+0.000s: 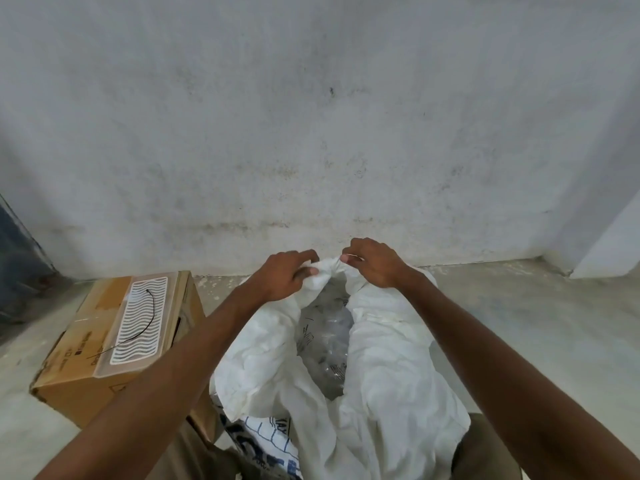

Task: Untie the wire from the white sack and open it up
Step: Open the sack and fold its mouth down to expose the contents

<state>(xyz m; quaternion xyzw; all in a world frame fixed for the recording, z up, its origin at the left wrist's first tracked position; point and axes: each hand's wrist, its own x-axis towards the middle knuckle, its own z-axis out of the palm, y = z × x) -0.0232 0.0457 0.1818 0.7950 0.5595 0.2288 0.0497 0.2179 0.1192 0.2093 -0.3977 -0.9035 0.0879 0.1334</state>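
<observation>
Bare concrete floor (519,323) and a stained grey wall (311,116) form the setting, the work being done at the foot of the wall.

The left hand (284,277) is closed on the far rim of the white sack (388,368), cloth being pinched between thumb and curled fingers. The right hand (372,266) is likewise closed on the same bunched rim just beside it, fingertips nipping a fold; the two hands are near each other but not touching. The sack stands directly below the person, between the forearms, its mouth already parted down the middle. Clear plastic contents (325,341) are visible in the gap.

No tie is seen at the neck. A thin dark wire (147,322) is noted lying on a ribbed translucent tray (138,323) atop the cardboard box (86,382), well apart from the sack on the left. It is judged to be the removed tie, so that only the opening remains.

Recommended practice: the remaining bunched cloth at the far rim should be drawn apart sideways, each hand keeping its own fold, and the rim then rolled outward and down evenly. Sharp tugging should be avoided, as the soft sack may slump or tip.
</observation>
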